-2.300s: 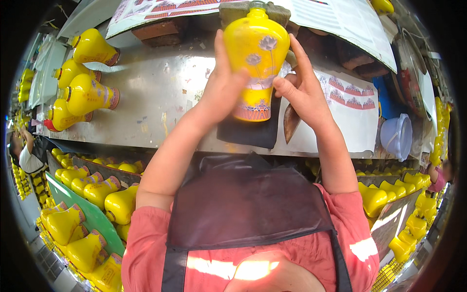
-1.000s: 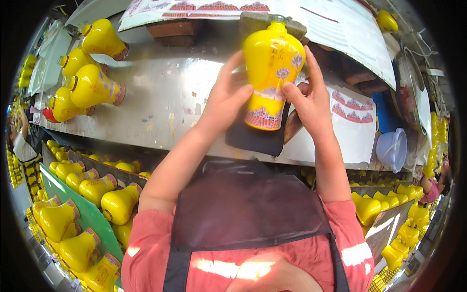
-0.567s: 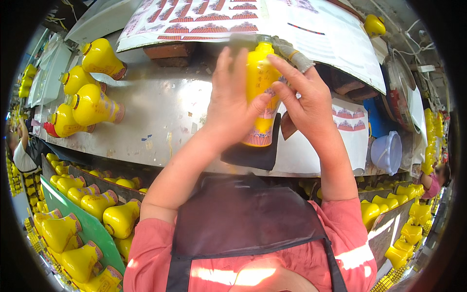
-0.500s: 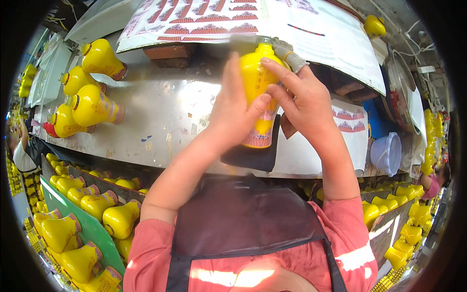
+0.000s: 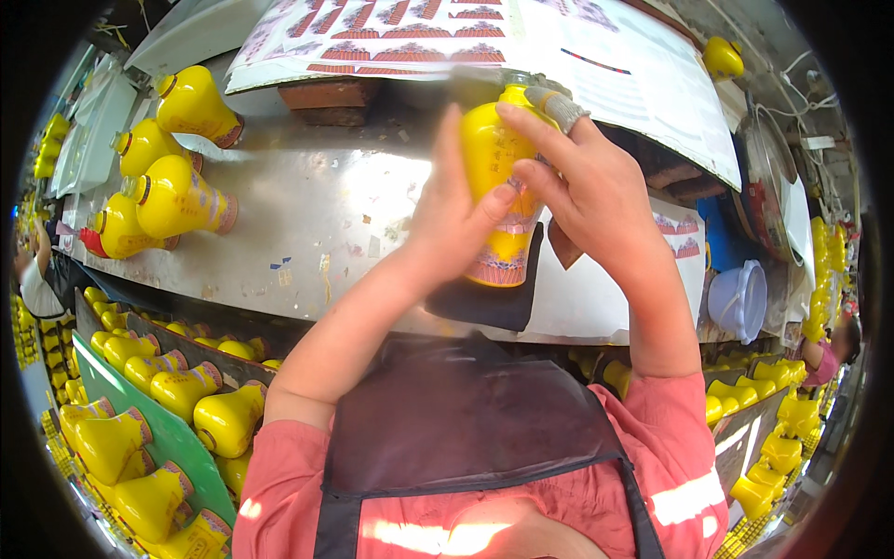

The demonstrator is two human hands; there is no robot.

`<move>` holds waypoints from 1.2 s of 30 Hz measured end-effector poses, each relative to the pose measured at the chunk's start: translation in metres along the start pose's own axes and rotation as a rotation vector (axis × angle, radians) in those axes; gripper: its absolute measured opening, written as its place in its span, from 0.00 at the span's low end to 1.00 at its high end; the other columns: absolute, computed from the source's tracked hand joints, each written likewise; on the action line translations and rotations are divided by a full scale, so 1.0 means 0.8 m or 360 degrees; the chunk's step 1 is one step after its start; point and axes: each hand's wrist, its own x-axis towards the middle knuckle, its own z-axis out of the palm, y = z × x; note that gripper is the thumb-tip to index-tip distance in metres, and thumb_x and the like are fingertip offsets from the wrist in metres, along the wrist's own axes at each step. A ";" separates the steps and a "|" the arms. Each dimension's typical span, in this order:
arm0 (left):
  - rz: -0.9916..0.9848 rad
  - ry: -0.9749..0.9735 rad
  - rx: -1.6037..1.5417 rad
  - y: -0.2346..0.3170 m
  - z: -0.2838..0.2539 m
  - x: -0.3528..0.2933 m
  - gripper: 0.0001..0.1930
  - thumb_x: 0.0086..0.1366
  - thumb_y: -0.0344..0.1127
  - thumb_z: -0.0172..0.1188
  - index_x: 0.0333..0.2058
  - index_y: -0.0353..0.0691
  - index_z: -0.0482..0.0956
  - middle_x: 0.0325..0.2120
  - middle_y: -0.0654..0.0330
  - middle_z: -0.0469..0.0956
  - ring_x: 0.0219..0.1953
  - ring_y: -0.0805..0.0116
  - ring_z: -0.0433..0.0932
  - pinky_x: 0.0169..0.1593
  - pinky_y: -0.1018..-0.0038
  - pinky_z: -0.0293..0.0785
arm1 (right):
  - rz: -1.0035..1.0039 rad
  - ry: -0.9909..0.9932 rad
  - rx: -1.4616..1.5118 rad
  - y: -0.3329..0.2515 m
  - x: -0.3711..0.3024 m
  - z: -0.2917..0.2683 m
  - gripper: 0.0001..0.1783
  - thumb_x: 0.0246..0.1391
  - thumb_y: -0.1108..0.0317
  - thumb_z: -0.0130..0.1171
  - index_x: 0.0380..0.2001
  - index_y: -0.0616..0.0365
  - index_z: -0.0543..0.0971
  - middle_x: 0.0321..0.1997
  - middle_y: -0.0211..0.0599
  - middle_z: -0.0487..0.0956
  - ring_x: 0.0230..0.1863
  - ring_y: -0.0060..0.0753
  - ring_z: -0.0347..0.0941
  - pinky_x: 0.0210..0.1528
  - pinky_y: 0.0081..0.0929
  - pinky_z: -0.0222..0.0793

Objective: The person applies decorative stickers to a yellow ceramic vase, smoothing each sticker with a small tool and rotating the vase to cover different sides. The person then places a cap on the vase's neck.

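Note:
A yellow vase-shaped bottle (image 5: 489,144) with a patterned band round its base lies tilted over a dark pad (image 5: 521,303), neck pointing away from me. My left hand (image 5: 442,228) is closed along its left side, thumb on the lower front, fingertips blurred. On the right side, my right hand (image 5: 596,177) grips the bottle too. Its index finger and thumb press on the yellow front, while a finger wrapped in a grey covering (image 5: 563,110) reaches beside the neck. The undersides of both hands are hidden.
Several yellow bottles (image 5: 196,104) lie at the table's left. Printed pattern sheets (image 5: 400,58) rest on a raised board at the back, above a brick (image 5: 328,97). A pale bucket (image 5: 738,300) stands at right. Racks of yellow bottles (image 5: 186,387) flank me.
My right hand has shifted slightly outward, its covered finger now across the bottle's shoulder by the neck. Both hands remain on the bottle, which has barely moved.

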 end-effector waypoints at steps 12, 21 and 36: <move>-0.0207 -0.0066 -0.0350 0.007 -0.005 -0.001 0.49 0.73 0.52 0.57 0.75 0.29 0.36 0.72 0.33 0.54 0.73 0.36 0.58 0.74 0.58 0.55 | 0.0303 0.0090 0.0453 0.021 -0.016 0.007 0.32 0.63 0.62 0.62 0.71 0.41 0.71 0.36 0.36 0.76 0.29 0.26 0.71 0.34 0.25 0.72; -0.0167 -0.0112 -0.0468 -0.005 -0.006 0.003 0.44 0.75 0.44 0.52 0.76 0.32 0.35 0.72 0.34 0.53 0.74 0.42 0.58 0.74 0.61 0.55 | 0.0806 -0.0036 0.1568 0.028 -0.077 0.067 0.52 0.61 0.61 0.65 0.80 0.50 0.46 0.30 0.34 0.79 0.31 0.21 0.76 0.36 0.23 0.72; -0.0119 -0.0085 -0.0116 -0.017 -0.004 -0.024 0.50 0.70 0.47 0.56 0.76 0.30 0.33 0.74 0.34 0.49 0.75 0.40 0.54 0.76 0.60 0.51 | 0.0971 0.0085 0.1338 -0.005 -0.077 0.072 0.58 0.56 0.53 0.68 0.80 0.55 0.45 0.31 0.42 0.81 0.32 0.25 0.79 0.34 0.23 0.72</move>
